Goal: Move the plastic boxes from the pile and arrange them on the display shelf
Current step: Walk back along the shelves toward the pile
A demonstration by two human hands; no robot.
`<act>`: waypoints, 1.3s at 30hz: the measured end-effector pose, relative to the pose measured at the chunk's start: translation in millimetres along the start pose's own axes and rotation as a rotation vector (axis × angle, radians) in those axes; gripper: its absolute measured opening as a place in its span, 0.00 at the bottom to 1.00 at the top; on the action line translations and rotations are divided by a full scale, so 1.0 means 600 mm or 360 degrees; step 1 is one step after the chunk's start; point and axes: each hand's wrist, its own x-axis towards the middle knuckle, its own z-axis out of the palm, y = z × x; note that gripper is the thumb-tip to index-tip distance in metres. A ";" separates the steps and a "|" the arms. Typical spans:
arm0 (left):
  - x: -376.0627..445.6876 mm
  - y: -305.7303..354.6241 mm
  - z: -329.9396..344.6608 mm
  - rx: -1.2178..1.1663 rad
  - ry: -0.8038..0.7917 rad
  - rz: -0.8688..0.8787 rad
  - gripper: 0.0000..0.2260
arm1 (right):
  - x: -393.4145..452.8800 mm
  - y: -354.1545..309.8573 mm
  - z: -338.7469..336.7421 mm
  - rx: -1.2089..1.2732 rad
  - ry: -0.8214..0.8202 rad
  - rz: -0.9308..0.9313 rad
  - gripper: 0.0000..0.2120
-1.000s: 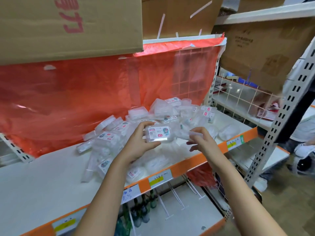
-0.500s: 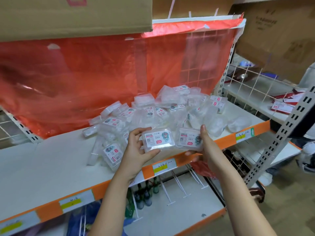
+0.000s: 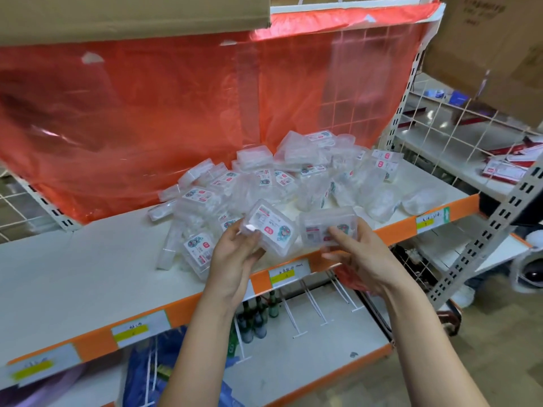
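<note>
Clearly the step in hand is the carry: 2 plastic boxes are lifted off the pile (image 3: pixel 282 183) and held just above the front lip of the display shelf (image 3: pixel 88 268), not yet set down. From the head view, the left hand (image 3: pixel 235 257) has fingers and thumb curled round the left box (image 3: pixel 270 227), which is tilted with its printed label facing up. At 3 o'clock of it, nearly touching, the right hand (image 3: pixel 361 254) grips the right box (image 3: pixel 329 227) with fingers over its top and thumb beneath. Whether the 2 boxes actually touch is hard to tell.

My judgement is that the next move calls for swinging both boxes toward 9 o'clock, where the white shelf surface lies bare, then setting them flat and square, labels facing 1 way, edge to edge. These clear cases look light and slick, so a loose grip could let 1 slip.

At 12 o'clock from the hands, the pile sits in a jumbled heap against an orange plastic sheet (image 3: pixel 147 113) hanging across the back. Price tags (image 3: pixel 289 270) line the orange shelf edge. Above hangs a cardboard carton (image 3: pixel 117 13). At 6 o'clock, on the lower shelf, stand green bottles (image 3: pixel 258 318). At 2 o'clock a wire mesh divider (image 3: pixel 440 136) separates a neighbouring bay holding red packets (image 3: pixel 505 168).
</note>
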 end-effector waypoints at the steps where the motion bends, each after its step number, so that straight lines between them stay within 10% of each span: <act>1: -0.001 -0.002 0.004 -0.0022 0.0009 -0.0015 0.12 | 0.000 0.000 -0.003 -0.0010 -0.0006 -0.0018 0.10; 10: -0.008 -0.014 0.035 -0.0050 -0.0090 -0.0344 0.23 | 0.008 0.009 -0.018 0.0268 -0.0022 -0.0096 0.12; 18: -0.016 -0.022 0.051 0.0050 -0.0005 -0.0568 0.08 | 0.011 0.016 -0.011 0.0309 0.0085 -0.0002 0.04; 31: -0.015 -0.023 0.056 0.0053 -0.0009 -0.0383 0.09 | 0.018 0.016 -0.010 0.0441 0.0132 0.0012 0.15; 39: 0.000 -0.054 0.059 0.0546 -0.0193 -0.0174 0.28 | 0.023 0.024 0.017 0.0217 -0.0069 -0.0009 0.14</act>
